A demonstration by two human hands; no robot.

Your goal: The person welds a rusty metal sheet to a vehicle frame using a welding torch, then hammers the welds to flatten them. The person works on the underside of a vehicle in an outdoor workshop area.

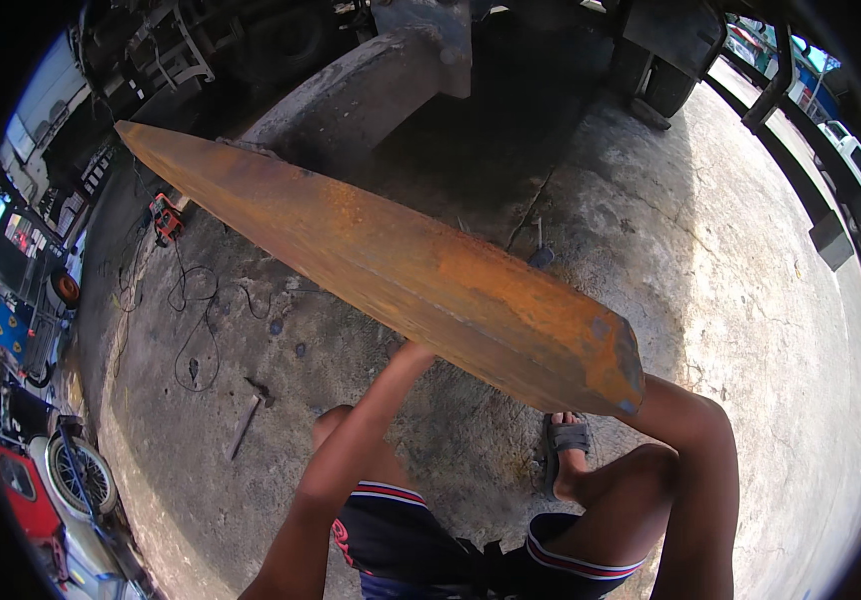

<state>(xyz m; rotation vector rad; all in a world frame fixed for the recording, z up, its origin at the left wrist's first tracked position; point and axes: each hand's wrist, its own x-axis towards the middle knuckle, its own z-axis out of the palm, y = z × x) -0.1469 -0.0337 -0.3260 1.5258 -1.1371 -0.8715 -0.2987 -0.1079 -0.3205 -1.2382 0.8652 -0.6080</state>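
Observation:
A long, rust-brown steel beam point(381, 250) slants across the view, from a narrow far end at upper left to a blunt near end at right. Its near end is raised above the ground and hides part of my right foot. My left hand point(415, 354) reaches under its lower edge and holds it around the middle. The fingers there are out of sight behind the steel. My right forearm point(673, 408) passes behind the blunt end, where my right hand bears the beam; that hand is fully covered.
A hammer point(246, 420) lies on the concrete floor point(351, 370) at left. Beyond it are a red-orange power tool or box point(166, 218) and loose black cable point(189, 300). A heavy grey steel piece point(361, 95) stands behind the beam. A motorcycle wheel point(81, 478) is at the left edge.

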